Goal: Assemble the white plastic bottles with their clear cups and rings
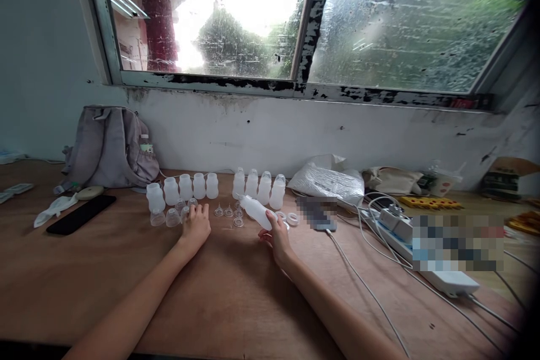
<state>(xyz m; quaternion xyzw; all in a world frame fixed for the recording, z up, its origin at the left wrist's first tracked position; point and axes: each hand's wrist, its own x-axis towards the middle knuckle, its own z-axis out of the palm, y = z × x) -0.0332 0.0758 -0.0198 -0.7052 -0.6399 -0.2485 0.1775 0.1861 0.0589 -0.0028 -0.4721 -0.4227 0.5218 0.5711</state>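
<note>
My right hand (276, 236) is wrapped round a translucent white baby bottle (258, 211), tilted with its teat end up and to the left. My left hand (197, 226) reaches down among the clear domed bottle caps (172, 217), its fingers curled over one cap (193, 202) and partly hiding it. Behind the caps stands a row of open bottles (184, 187). Several bottles with teats and caps (265, 187) stand behind the held bottle. Between my hands lie clear teats (228, 211). White collar rings (292, 219) lie just right of the held bottle.
A grey backpack (110, 146), a black phone (82, 215) and a crumpled white item (54, 211) are at the left. To the right are a silver padded bag (327, 180), a charging phone (320, 218), a white power strip (447, 281) and loose cables. A wall and window close the back.
</note>
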